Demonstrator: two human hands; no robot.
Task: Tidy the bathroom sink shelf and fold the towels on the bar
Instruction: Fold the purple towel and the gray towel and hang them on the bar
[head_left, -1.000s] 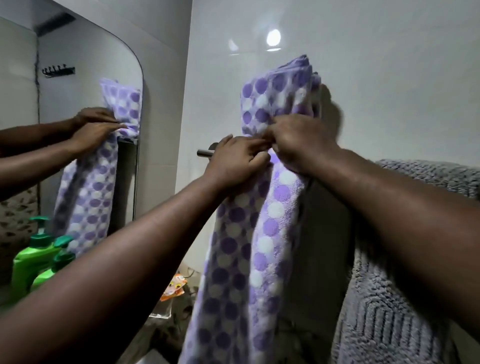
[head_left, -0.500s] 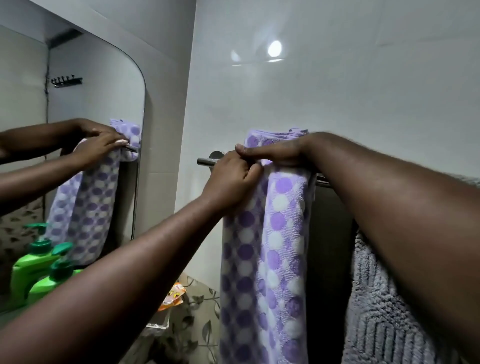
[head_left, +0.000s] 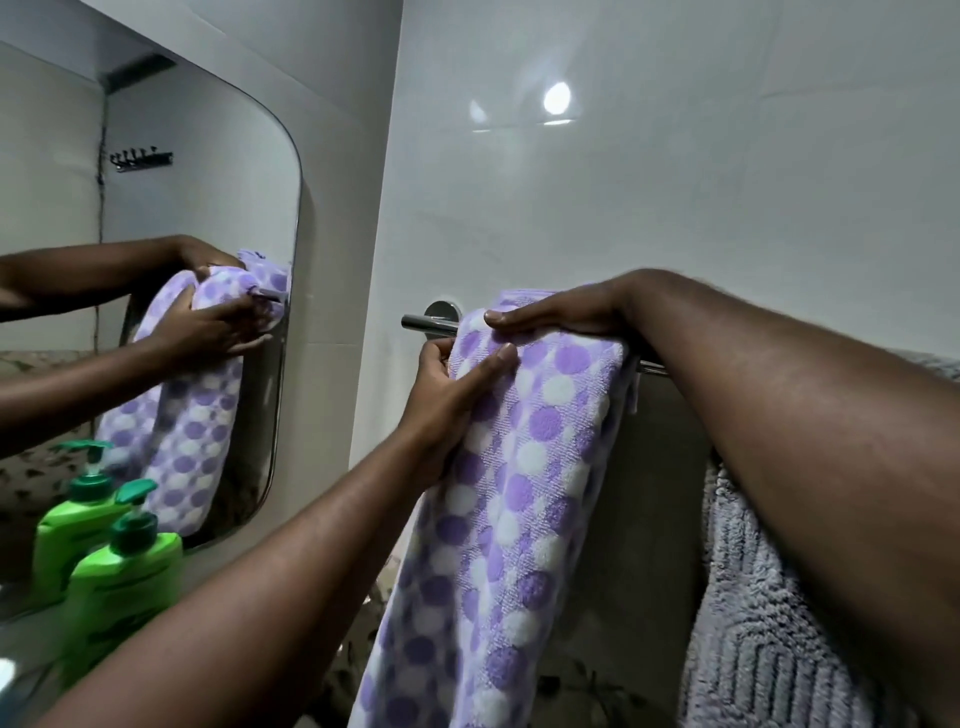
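Towel draped over bar, both hands settling its top fold.

Polka-dot towel (head_left: 524, 467) hangs folded over the towel bar (head_left: 428, 323), near the bar's free end. The right hand (head_left: 561, 317) lies flat and open on the fold atop the bar; the left hand (head_left: 447, 395), just below the bar, pinches the towel's front edge between thumb and curled fingers. Risk, as I judge it: tugging that edge toward the bar's end could slide the towel off, or skew the fold. Beyond that end the bare wall leaves some room; the other way along the bar, the grey towel (head_left: 779, 623) crowds close.
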